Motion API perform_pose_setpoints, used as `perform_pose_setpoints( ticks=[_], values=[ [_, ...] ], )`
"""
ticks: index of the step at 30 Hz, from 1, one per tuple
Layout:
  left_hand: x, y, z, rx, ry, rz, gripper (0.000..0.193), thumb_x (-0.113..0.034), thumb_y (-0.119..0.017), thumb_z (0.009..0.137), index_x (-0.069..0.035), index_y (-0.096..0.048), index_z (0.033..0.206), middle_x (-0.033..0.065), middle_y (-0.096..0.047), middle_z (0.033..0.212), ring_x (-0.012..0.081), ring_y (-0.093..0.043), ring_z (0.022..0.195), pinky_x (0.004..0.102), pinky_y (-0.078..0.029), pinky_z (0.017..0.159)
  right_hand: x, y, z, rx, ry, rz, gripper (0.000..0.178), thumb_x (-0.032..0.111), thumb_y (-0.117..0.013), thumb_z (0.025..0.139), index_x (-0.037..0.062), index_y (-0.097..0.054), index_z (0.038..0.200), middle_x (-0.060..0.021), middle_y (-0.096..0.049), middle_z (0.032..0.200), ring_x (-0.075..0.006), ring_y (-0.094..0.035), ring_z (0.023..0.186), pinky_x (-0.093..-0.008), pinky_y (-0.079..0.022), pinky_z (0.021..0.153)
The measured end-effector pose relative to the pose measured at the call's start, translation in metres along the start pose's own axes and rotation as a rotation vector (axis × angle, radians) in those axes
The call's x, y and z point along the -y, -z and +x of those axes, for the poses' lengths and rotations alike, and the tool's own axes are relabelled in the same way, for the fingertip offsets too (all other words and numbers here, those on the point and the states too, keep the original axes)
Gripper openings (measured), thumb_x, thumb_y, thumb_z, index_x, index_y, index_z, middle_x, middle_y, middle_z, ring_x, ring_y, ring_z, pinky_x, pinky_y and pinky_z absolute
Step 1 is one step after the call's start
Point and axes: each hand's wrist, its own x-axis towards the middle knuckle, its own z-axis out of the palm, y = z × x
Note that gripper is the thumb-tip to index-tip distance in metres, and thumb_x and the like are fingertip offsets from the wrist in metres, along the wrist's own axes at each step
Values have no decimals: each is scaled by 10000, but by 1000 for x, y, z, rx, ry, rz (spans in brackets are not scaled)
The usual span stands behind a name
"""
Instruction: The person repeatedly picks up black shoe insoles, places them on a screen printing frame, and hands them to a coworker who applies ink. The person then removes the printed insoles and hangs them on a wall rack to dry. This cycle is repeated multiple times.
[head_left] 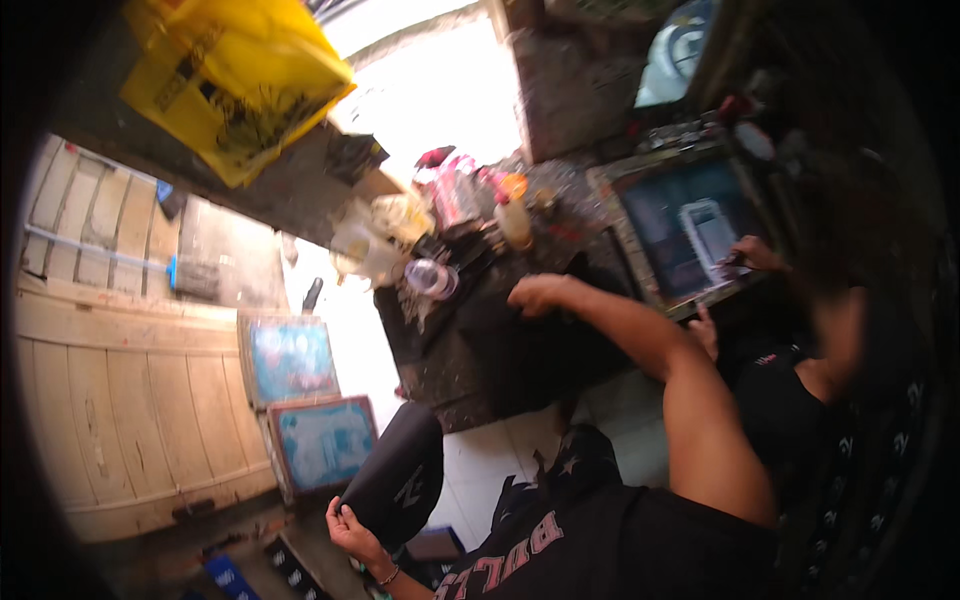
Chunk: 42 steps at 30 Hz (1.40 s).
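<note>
At the lower left, my left hand (355, 532) pinches the lower edge of a black cloth piece (405, 478) that bears a small pale print. My right arm stretches over the dark worktable (440, 395). Its hand (540, 294) is closed, with fingers curled down at another black cloth (510, 335) spread over the table; the fingertips are partly hidden. Close to that hand stand a squeeze bottle (513, 222) with a pinkish top and a clear plastic container (432, 279) lying tilted.
At the right, another person's hand (755, 255) works over a framed printing screen (665, 215). Two blue-coated screens (325, 445) lean beside a wooden panel (130, 400) at the left. A yellow bag (240, 85) hangs upper left. Tubs and bottles crowd the table's far side.
</note>
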Motion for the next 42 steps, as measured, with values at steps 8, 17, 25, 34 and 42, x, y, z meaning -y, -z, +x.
perform_pose_setpoints(
  ticks=[8, 17, 25, 34, 42],
  values=[
    [-17, -23, 40, 297, -352, -65, 266, -5, -458, 955, 74, -529, 1199, 185, -644, 1021, 228, -639, 893, 320, -505, 803, 163, -61, -184, -480, -388, -130, 214, 264, -622, 841, 53, -642, 867, -191, -647, 901, -361, -654, 869, -466, -524, 755],
    [-38, -65, -10, 729, -734, -91, 245, -72, -504, 932, 38, -593, 1132, 209, -677, 992, 313, -663, 946, 373, -495, 836, 341, -244, -367, -965, -936, 272, 265, 270, -668, 831, 5, -669, 819, -216, -664, 813, -377, -652, 854, -442, -515, 797],
    [-36, -120, -170, 1170, -1328, -55, 291, -155, -514, 948, 25, -583, 1166, 213, -656, 1039, 321, -654, 979, 395, -494, 826, 511, -501, -505, -1420, -1561, 555, 316, 253, -729, 758, -54, -654, 740, -249, -599, 670, -371, -622, 650, -437, -456, 612],
    [5, -79, -475, 1599, -1423, -179, 284, -131, -515, 948, 48, -598, 1151, 192, -656, 1113, 284, -629, 1048, 370, -471, 903, 717, -703, -611, -1830, -1904, 459, 355, 265, -731, 799, -39, -590, 681, -160, -489, 562, -192, -460, 536, -385, -395, 551],
    [40, 5, -735, 1827, -1266, -157, 242, -138, -548, 947, -1, -611, 1136, 23, -446, 695, 100, -361, 646, 261, -336, 578, 838, -776, -756, -2030, -2138, 542, 468, 159, -723, 833, 39, -521, 1237, -128, -643, 805, -158, -534, 569, -306, -431, 547]
  ],
)
